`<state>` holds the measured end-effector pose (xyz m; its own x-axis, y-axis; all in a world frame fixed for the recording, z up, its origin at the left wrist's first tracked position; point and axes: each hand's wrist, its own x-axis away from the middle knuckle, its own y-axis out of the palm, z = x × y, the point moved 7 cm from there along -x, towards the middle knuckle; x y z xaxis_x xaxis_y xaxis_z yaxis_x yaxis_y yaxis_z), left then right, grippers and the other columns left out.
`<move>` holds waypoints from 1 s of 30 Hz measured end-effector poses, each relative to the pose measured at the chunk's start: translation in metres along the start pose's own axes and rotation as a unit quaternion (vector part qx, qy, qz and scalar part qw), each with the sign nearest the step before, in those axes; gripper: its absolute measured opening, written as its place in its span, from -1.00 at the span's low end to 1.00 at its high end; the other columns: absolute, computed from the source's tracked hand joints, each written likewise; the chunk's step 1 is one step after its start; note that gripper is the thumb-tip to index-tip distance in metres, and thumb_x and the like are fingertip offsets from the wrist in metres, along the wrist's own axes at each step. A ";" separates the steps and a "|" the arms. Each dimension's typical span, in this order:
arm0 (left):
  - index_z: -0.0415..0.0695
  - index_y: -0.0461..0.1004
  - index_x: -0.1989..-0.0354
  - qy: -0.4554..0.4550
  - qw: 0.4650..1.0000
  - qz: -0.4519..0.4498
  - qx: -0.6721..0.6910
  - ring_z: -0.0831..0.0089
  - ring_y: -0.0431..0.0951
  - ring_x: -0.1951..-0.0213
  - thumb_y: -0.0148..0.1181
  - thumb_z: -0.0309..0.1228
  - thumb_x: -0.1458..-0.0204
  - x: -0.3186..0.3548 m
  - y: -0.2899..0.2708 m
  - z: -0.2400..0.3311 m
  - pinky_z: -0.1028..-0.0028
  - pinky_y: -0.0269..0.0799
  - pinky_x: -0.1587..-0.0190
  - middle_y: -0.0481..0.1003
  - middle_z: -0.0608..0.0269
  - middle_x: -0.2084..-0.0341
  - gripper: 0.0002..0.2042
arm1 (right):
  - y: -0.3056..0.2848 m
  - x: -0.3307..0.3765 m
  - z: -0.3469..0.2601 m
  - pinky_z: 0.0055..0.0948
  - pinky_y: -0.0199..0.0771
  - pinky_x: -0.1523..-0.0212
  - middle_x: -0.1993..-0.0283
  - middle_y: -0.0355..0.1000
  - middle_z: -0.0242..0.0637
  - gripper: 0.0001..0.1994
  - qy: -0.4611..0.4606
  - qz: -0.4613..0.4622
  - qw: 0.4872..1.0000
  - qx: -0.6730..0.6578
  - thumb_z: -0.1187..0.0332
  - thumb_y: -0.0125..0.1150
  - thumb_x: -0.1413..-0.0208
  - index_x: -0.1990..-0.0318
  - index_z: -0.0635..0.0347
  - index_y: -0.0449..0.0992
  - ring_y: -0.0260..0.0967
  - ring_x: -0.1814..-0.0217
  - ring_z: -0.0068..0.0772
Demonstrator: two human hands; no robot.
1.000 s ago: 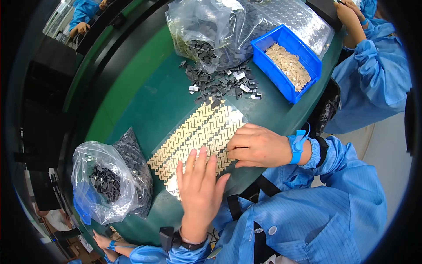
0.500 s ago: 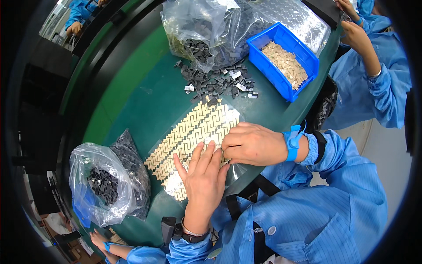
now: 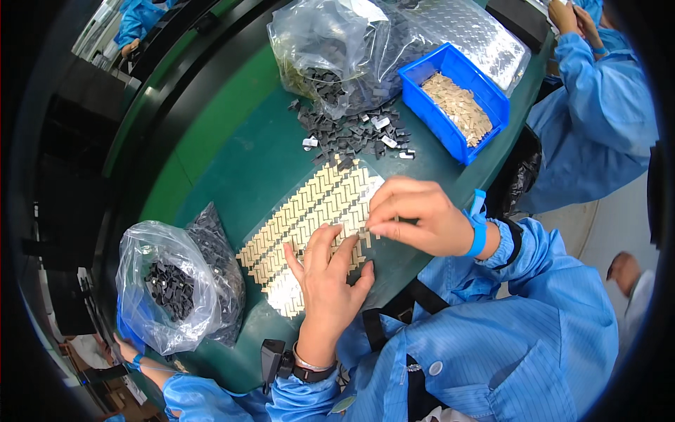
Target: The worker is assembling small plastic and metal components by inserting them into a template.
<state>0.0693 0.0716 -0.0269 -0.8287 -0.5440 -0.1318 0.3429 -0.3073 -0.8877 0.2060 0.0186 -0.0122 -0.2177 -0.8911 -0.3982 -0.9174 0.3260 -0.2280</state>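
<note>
A clear film sheet covered with rows of small cream-coloured angled pieces (image 3: 299, 221) lies on the green table. My left hand (image 3: 327, 285) rests on the sheet's near part, its fingers spread and holding nothing. At the sheet's right edge, my right hand (image 3: 418, 218) has thumb and forefinger pinched together. Whatever is between those fingertips is too small to make out. Beyond the sheet's far end lies a loose heap of small black plastic parts (image 3: 355, 137), a few showing pale faces.
A clear bag of black parts (image 3: 330, 42) stands behind the heap. Beside it sits a blue bin (image 3: 416, 98) filled with small cream pieces (image 3: 457, 105). Another open bag of black parts (image 3: 218, 281) stands at the left. People in blue coats (image 3: 590, 119) are around the table.
My right hand has lifted slightly and moved right, its pinch now more visible at the sheet's edge. My left thumb has spread away from the fingers.
</note>
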 end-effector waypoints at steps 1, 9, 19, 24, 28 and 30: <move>-0.11 0.47 0.18 -0.002 1.000 0.009 0.007 0.16 0.24 -0.11 0.27 -0.38 0.25 0.000 -0.001 0.000 -0.11 -0.36 -0.19 0.31 0.15 0.04 -0.64 | 0.001 0.001 -0.001 -0.38 0.30 0.21 0.31 0.38 -0.25 -0.93 -0.001 0.001 1.000 0.001 0.46 0.21 0.07 0.40 0.23 0.50 0.34 0.23 -0.27; -0.32 0.44 0.19 -0.066 0.807 0.023 0.586 0.22 0.43 0.11 0.05 -0.23 -0.01 0.011 -0.010 -0.001 0.36 0.32 0.07 0.43 -0.03 0.22 -0.64 | 0.009 0.007 -0.025 -0.38 0.27 0.18 0.28 0.39 -0.31 -0.88 -0.084 -0.054 0.989 -0.107 0.43 0.25 0.06 0.33 0.18 0.55 0.31 0.23 -0.33; -0.40 0.46 0.26 -0.215 0.541 -0.118 0.804 0.37 0.50 0.55 -0.01 -0.57 -0.06 0.031 0.007 0.018 0.53 0.40 0.53 0.50 -0.08 0.47 -0.83 | 0.009 0.007 -0.036 -0.36 0.29 0.22 0.28 0.38 -0.31 -0.87 -0.143 -0.084 0.977 -0.135 0.40 0.25 0.04 0.31 0.16 0.55 0.31 0.25 -0.28; -0.41 0.49 0.32 -0.221 0.712 -0.025 0.666 0.45 0.50 0.55 0.04 -0.62 -0.03 0.029 -0.002 0.015 0.58 0.40 0.52 0.50 0.03 0.54 -0.88 | 0.002 0.008 -0.051 -0.40 0.25 0.30 0.32 0.34 -0.36 -0.88 -0.177 -0.044 0.983 0.013 0.37 0.25 0.10 0.37 0.15 0.50 0.29 0.31 -0.34; -0.46 0.48 0.36 -0.170 0.813 0.017 0.556 0.45 0.47 0.63 0.06 -0.57 -0.03 0.027 -0.010 0.016 0.59 0.38 0.59 0.49 0.04 0.59 -0.85 | 0.009 0.011 -0.049 -0.38 0.22 0.27 0.33 0.34 -0.41 -0.89 -0.176 -0.052 0.980 0.081 0.32 0.23 0.09 0.41 0.10 0.49 0.29 0.30 -0.35; -0.45 0.49 0.37 -0.157 0.840 0.025 0.518 0.46 0.47 0.63 0.07 -0.57 -0.02 0.026 -0.013 0.019 0.60 0.38 0.59 0.49 0.06 0.60 -0.86 | 0.009 0.011 -0.047 -0.38 0.22 0.27 0.33 0.34 -0.41 -0.89 -0.166 -0.055 0.982 0.074 0.32 0.23 0.09 0.42 0.10 0.48 0.28 0.30 -0.34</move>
<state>0.0513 0.0463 -0.0103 -0.6995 -0.7062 0.1099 0.7103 -0.7039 -0.0023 0.1795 -0.0034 0.0228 0.0243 -0.7793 -0.6262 -0.8653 0.2973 -0.4035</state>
